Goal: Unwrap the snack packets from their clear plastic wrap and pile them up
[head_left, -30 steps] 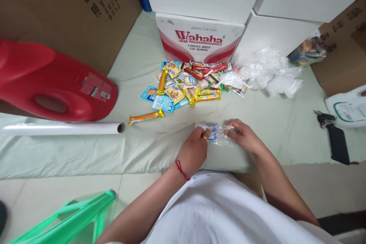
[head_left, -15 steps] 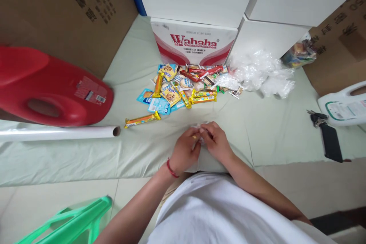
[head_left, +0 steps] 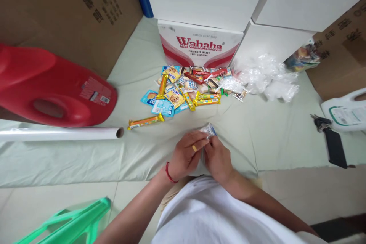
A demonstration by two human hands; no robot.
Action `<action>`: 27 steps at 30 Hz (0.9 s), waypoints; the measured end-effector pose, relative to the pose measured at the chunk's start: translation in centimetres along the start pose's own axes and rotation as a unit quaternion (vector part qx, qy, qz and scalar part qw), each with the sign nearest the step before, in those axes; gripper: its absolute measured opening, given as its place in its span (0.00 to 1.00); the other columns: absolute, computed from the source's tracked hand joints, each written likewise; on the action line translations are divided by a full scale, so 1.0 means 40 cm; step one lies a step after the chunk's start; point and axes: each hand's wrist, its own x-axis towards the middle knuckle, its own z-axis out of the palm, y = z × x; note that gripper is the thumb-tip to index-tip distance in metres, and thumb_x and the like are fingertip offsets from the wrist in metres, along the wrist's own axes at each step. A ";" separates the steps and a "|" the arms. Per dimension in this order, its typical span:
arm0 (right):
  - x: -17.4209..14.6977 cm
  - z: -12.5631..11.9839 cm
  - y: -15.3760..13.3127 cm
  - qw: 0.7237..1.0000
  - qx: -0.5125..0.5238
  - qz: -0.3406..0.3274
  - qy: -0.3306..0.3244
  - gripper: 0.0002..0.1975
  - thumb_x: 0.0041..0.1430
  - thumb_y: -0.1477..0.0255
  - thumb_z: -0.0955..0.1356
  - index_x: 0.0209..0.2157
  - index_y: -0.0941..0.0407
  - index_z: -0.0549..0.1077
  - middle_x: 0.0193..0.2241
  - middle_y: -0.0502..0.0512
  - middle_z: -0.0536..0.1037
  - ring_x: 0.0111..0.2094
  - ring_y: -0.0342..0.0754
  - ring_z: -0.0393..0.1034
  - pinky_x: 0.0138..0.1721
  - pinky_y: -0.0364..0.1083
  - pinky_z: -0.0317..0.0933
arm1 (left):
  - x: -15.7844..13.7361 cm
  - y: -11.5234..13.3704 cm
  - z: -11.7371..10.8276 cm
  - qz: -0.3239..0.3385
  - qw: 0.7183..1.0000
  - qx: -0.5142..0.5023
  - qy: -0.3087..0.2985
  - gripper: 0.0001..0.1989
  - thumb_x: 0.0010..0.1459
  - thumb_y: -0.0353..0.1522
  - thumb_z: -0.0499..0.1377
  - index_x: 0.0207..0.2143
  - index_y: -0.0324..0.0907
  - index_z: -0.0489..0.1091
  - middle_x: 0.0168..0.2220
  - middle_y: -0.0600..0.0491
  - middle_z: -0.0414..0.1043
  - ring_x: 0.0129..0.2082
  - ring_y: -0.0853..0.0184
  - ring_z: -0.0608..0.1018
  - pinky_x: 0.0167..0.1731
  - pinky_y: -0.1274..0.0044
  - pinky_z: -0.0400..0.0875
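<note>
The clear, blue-printed plastic packet (head_left: 210, 129) is pinched by the fingertips of the left hand (head_left: 187, 152) and right hand (head_left: 219, 160), near the pale green sheet's (head_left: 234, 126) front edge. Its thin film could be torn if the 2 grips were pulled apart unevenly.

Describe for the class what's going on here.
A person's left hand and right hand meet over the pale green cloth, gripping a crinkly clear packet with blue showing, partly hidden. Ahead, wrapped snacks lie piled before the Wahaha box, with crumpled clear plastic to their right. One yellow bar lies apart.
</note>
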 end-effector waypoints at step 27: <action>0.012 -0.032 0.103 0.694 0.695 0.182 -0.049 0.27 0.58 0.50 0.75 0.55 0.47 0.78 0.50 0.56 0.81 0.47 0.51 0.75 0.50 0.52 0.70 | 0.024 -0.038 0.074 -0.417 0.869 -0.200 0.175 0.12 0.66 0.42 0.55 0.42 0.43 0.67 0.35 0.52 0.77 0.34 0.64 0.78 0.38 0.72 0.73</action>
